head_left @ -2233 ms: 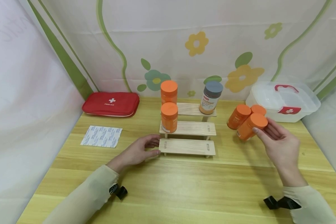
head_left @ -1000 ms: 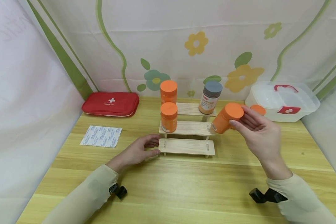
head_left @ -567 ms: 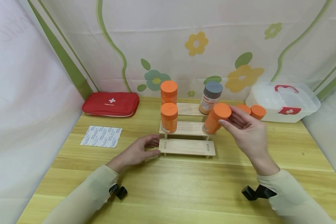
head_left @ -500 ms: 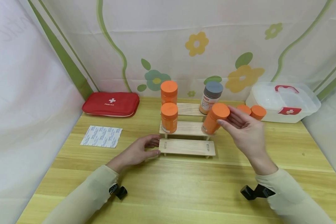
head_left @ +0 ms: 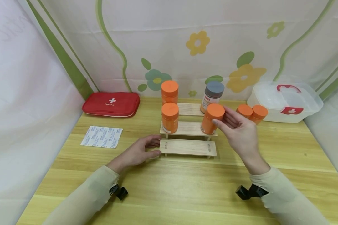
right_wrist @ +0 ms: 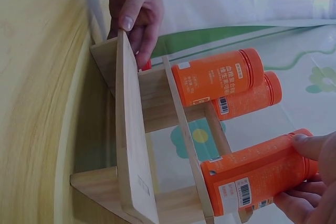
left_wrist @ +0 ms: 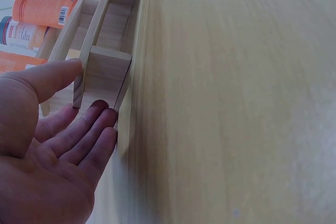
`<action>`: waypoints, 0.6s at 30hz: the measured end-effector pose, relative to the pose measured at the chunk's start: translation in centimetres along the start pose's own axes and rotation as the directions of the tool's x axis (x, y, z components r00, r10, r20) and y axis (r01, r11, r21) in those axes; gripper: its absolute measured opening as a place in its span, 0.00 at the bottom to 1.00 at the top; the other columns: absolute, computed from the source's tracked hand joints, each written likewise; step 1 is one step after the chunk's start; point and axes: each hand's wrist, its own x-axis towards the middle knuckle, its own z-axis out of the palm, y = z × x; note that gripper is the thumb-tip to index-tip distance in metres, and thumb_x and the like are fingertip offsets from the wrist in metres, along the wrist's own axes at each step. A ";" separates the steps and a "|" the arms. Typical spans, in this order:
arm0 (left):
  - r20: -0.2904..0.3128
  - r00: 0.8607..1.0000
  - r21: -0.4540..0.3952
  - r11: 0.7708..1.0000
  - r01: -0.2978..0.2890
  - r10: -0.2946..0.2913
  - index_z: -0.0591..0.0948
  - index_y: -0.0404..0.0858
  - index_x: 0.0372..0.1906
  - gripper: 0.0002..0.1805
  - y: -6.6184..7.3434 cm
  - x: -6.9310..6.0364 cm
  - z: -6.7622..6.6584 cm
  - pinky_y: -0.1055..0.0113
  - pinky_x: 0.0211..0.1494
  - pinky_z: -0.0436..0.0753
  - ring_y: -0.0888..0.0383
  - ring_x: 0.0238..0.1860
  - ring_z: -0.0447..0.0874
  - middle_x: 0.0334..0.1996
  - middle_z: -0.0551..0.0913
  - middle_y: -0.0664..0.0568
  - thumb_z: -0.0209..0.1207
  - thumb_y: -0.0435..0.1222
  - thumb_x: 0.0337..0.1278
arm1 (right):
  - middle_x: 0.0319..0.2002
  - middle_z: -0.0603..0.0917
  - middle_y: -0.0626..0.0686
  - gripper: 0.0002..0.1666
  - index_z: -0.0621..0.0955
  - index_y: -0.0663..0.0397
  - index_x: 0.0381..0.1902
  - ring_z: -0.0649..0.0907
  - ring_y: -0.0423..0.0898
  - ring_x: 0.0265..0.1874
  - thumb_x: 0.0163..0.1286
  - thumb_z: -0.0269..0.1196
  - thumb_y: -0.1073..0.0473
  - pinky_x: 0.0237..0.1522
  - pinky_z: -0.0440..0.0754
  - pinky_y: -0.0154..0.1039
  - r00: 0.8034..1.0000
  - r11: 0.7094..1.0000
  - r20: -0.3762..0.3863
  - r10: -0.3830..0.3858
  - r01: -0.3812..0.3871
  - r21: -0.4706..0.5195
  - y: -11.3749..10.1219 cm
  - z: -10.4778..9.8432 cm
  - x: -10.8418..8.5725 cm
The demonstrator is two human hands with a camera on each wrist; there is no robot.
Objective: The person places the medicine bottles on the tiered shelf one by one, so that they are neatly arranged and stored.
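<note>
In the head view, my right hand holds an orange supplement bottle between thumb and fingers, at the right end of the middle step. In the right wrist view, the held bottle's base is at the board; I cannot tell if its full weight rests there. My left hand grips the left end of the lowest step of the three-tier wooden shelf, thumb against the board edge. At the left, one orange bottle stands on the middle step and another on the top step. A grey-capped bottle stands top right.
Two more orange bottles stand right of the shelf, partly behind my right hand. A clear first-aid box sits behind them. On the left lie a red first-aid pouch and a white printed blister sheet. A patterned curtain hangs behind the table.
My right hand has carried the orange bottle left from the group near the box to the middle step, and the bottle is now more upright. My left hand has stayed on the shelf.
</note>
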 end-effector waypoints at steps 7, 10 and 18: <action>0.003 1.000 -0.001 1.000 -0.001 0.001 0.71 0.37 0.79 0.34 0.1 -0.1 0.0 0.44 0.79 0.78 0.44 0.70 0.81 0.67 0.83 0.44 0.68 0.38 0.73 | 0.65 0.86 0.62 0.34 0.81 0.62 0.70 0.88 0.49 0.62 0.68 0.77 0.62 0.55 0.86 0.23 1.000 0.999 0.004 0.030 -0.031 0.030 0.1 0.3 -0.2; -0.001 1.000 0.001 1.000 0.000 0.000 0.71 0.37 0.79 0.34 0.1 -0.1 0.0 0.44 0.79 0.78 0.44 0.71 0.81 0.68 0.83 0.44 0.68 0.38 0.73 | 0.65 0.86 0.63 0.34 0.81 0.62 0.70 0.88 0.53 0.63 0.69 0.77 0.62 0.55 0.86 0.23 0.999 0.999 0.010 0.031 -0.031 0.042 0.1 0.4 -0.2; 0.001 1.000 0.004 1.000 -0.001 0.001 0.71 0.38 0.79 0.35 0.1 -0.1 0.0 0.44 0.80 0.77 0.44 0.71 0.81 0.68 0.83 0.44 0.68 0.39 0.74 | 0.63 0.87 0.63 0.33 0.82 0.63 0.69 0.89 0.41 0.60 0.69 0.77 0.63 0.54 0.86 0.23 1.000 0.998 0.003 0.010 -0.010 0.055 0.5 0.6 -0.3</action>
